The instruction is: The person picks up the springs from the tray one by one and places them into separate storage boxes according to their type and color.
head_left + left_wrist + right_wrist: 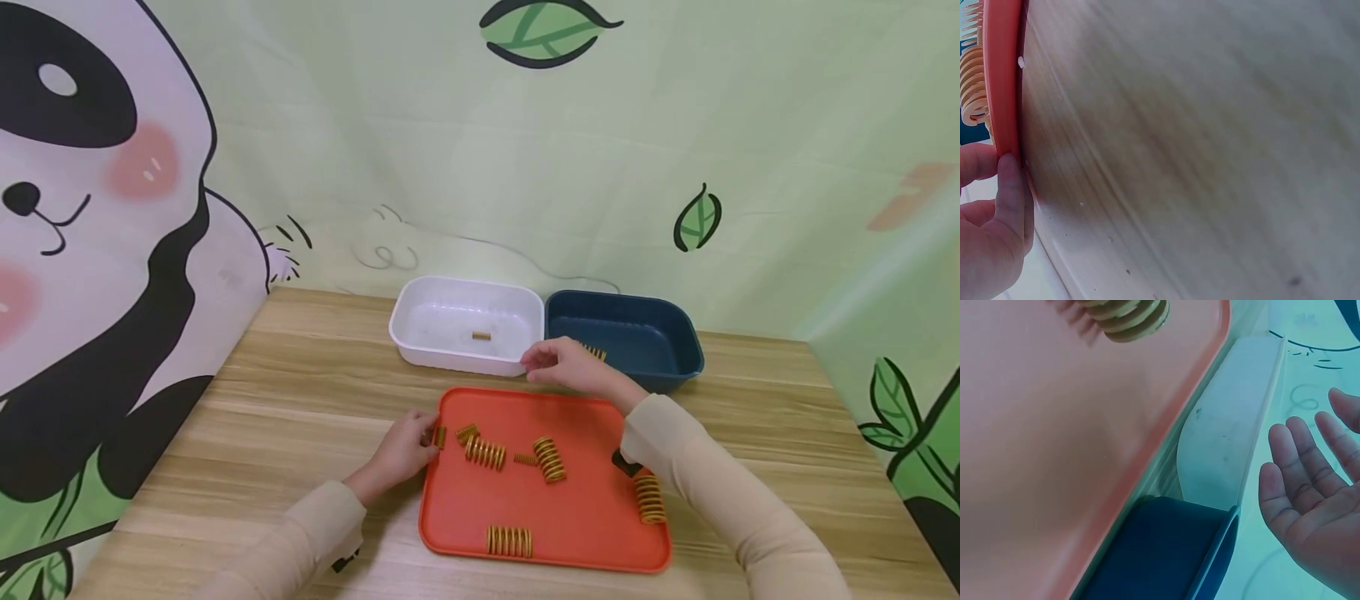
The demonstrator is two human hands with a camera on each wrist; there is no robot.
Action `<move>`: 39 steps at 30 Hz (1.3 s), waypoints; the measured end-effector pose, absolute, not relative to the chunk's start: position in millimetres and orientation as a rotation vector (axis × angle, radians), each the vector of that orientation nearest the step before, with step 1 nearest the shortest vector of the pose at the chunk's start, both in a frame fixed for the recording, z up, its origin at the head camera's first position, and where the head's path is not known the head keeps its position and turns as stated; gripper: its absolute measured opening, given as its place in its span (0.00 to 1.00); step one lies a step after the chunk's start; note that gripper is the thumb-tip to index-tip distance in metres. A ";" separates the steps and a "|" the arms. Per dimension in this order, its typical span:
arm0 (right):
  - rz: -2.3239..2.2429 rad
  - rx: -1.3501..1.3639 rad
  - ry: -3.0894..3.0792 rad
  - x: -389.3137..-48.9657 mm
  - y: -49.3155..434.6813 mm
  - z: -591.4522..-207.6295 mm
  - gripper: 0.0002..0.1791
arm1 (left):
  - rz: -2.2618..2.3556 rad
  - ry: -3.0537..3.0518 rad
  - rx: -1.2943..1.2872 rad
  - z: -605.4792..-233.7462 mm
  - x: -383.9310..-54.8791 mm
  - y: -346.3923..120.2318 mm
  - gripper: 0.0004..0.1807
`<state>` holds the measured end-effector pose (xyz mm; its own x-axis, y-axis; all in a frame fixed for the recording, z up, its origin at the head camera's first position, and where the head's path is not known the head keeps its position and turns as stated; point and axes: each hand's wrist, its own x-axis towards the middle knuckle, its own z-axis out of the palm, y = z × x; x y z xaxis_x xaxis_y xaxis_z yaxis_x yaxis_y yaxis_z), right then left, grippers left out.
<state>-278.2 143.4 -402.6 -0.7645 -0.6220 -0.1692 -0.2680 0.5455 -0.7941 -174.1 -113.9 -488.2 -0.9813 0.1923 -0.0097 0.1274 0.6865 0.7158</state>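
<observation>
My left hand (pixel 401 450) pinches the left rim of a red tray (pixel 465 500); in the left wrist view thumb and fingers lie on either side of that rim (pixel 1005 75). Gold coil springs of different sizes lie on the tray: a large spring (pixel 550 460) and a small spring (pixel 526 458) near the middle, others by the edges. Over the front of the two bins is my right hand (pixel 562 365), holding nothing, its fingers loosely spread in the right wrist view. One small spring (pixel 482 336) lies in the white bin (pixel 468 360).
Right of the white bin stands a dark blue bin (pixel 678 354), with a large spring (pixel 595 352) in it partly hidden by my right hand. Both bins sit behind the tray on a wooden table (pixel 300 375). A printed cloth (pixel 420 150) hangs behind them.
</observation>
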 end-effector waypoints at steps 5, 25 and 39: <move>-1.103 -0.772 2.340 -274.4 144.9 -404.2 0.16 | 1.184 2.804 0.260 -487.9 -173.9 -113.7 0.28; -1.111 -0.771 2.301 -259.0 146.7 -411.4 0.15 | 1.198 2.801 0.264 -489.3 -173.6 -113.6 0.28; -1.110 -0.788 2.263 -255.1 148.9 -418.4 0.16 | 1.180 2.813 0.268 -486.6 -172.8 -112.9 0.28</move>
<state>-255.1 148.9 -418.4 -0.7102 -0.6817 -0.1757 -0.2783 0.5012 -0.8193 -172.8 -112.9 -486.6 -0.9816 0.1910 -0.0056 0.1298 0.6883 0.7137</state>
